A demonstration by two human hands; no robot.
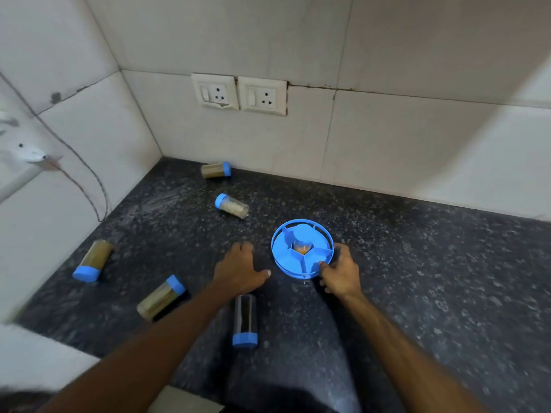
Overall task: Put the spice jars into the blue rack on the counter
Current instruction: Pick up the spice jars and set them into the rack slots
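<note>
A round blue rack [286,257] stands on the dark granite counter, with one blue-capped jar [303,234] upright in its far compartment. My right hand [340,271] grips the rack's near right rim. My left hand [238,266] hovers flat and empty just left of the rack, fingers apart. Several blue-capped spice jars lie on their sides: one by the back wall [216,169], one with pale contents [232,205], one at the far left [93,260], one at the near left [161,298], and a dark one [245,320] under my left wrist.
Tiled walls meet in a corner at the back left. Two wall sockets [240,93] sit above the counter. A thin wire [89,186] hangs down the left wall. The counter [432,278] stretches to the right.
</note>
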